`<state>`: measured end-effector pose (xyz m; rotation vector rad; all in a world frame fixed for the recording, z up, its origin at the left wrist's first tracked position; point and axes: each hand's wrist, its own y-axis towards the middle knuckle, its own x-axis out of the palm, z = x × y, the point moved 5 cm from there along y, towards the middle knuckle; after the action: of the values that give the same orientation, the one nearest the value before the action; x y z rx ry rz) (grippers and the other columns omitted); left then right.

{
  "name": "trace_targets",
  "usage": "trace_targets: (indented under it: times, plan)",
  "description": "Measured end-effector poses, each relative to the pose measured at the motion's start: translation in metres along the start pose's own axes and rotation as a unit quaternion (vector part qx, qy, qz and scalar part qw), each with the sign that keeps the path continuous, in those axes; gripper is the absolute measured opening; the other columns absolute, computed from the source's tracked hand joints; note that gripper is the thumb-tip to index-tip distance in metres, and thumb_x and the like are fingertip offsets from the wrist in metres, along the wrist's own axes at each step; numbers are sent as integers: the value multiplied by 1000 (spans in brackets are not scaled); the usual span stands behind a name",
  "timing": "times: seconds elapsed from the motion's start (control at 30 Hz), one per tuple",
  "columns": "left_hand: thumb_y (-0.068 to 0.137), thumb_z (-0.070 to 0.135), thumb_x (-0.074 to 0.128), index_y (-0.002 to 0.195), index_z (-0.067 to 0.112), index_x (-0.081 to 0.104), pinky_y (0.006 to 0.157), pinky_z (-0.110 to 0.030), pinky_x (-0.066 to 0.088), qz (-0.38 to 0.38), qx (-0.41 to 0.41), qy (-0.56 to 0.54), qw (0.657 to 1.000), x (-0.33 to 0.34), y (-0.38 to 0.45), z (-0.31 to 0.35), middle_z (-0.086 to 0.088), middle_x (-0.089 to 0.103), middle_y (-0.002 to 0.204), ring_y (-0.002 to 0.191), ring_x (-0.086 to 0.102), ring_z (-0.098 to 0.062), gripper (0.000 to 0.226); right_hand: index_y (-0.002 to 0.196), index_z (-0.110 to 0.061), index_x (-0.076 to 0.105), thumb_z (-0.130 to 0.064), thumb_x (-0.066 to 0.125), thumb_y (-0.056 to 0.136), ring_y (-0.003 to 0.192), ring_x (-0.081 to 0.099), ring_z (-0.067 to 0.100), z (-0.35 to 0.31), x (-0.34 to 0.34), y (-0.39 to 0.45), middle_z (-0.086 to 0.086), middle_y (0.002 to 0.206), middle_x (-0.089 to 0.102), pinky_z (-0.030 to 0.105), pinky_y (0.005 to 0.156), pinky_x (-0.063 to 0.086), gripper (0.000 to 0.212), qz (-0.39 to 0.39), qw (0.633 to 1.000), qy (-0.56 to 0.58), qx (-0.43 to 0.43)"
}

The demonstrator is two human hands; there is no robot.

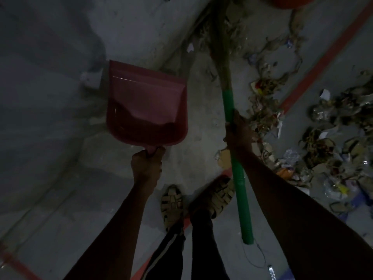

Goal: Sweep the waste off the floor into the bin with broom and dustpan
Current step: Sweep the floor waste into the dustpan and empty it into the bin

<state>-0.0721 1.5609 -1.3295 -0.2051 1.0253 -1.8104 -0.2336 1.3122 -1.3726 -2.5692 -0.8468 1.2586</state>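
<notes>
A red dustpan (145,104) hangs above the dim grey floor, its pan looking empty, and my left hand (146,164) grips its short handle from below. My right hand (239,134) grips the green handle of a grass broom (240,190). The broom's pale bristles (220,43) point away towards the top of the view. Waste (323,142) of dry leaves, paper scraps and plastic wrappers lies spread over the floor to the right of the broom. A red-orange rounded thing (290,2), perhaps the bin, shows at the top edge.
My two sandalled feet (193,201) stand between my arms. A red painted line (323,63) runs diagonally across the floor on the right. A small pale block (91,78) lies left of the dustpan. A thin wire loop (254,257) hangs by the broom's handle end.
</notes>
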Motion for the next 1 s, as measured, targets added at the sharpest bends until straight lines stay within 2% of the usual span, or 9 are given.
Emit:
trace_targets:
  times: [0.07,0.13,0.3,0.43,0.5,0.57,0.7,0.8,1.0]
  plan:
    - [88,23,77,68,10,49,43,-24,29,-5,3,-1,1000,14,3,11,-6,41,53,37,34,-15,38,149,-19,35,-28,47,102,71,66,22,-9,-5,28,12,111,57,27,45,54,49,-25,999,10,28]
    - [88,24,78,71,9,51,42,-24,29,-8,8,-6,1000,28,4,23,-7,40,54,38,33,-16,35,152,-20,34,-25,47,103,67,66,21,-17,-13,53,9,102,59,24,39,51,51,-50,997,22,55]
    - [88,25,79,77,10,51,41,-24,29,-2,18,-15,1000,58,6,50,-7,38,57,38,32,-14,34,155,-23,30,-21,46,104,69,70,28,-8,-43,93,13,102,63,38,50,59,53,-122,987,28,98]
    - [87,27,79,78,9,55,38,-23,30,3,27,-1,1000,82,7,67,-11,43,61,36,35,-15,31,153,-17,36,-18,46,104,55,63,15,12,-83,84,12,88,64,22,44,51,50,-107,993,4,44]
    - [87,27,80,74,8,55,39,-23,31,4,34,-9,999,93,9,74,-11,43,59,36,35,-16,34,149,-13,41,-12,48,104,66,61,20,23,-103,74,15,94,62,13,45,41,46,-93,995,-14,23]
    - [86,27,80,65,7,52,39,-22,31,9,39,-5,999,102,13,80,-9,44,54,35,37,-16,40,145,-11,46,-11,50,102,82,62,28,41,-113,68,18,104,64,18,59,42,44,-74,997,-21,-1]
    - [85,31,78,57,10,50,37,-22,29,-2,64,38,997,121,16,87,-7,45,47,32,38,-17,45,150,-20,39,-26,50,93,108,59,40,84,-121,53,18,128,57,52,84,55,58,-45,996,-66,-38]
    - [84,34,78,56,10,52,36,-21,28,-2,75,78,994,123,18,84,-8,44,46,32,38,-18,46,154,-12,31,-11,53,96,119,54,46,93,-125,29,21,152,38,53,88,53,62,-16,994,-86,-70]
    - [77,44,79,41,16,53,46,-30,38,13,47,137,989,105,26,58,-7,51,46,37,45,-21,52,151,-4,36,-11,53,95,122,54,48,106,-116,8,22,154,36,55,87,54,58,25,995,-60,-80]
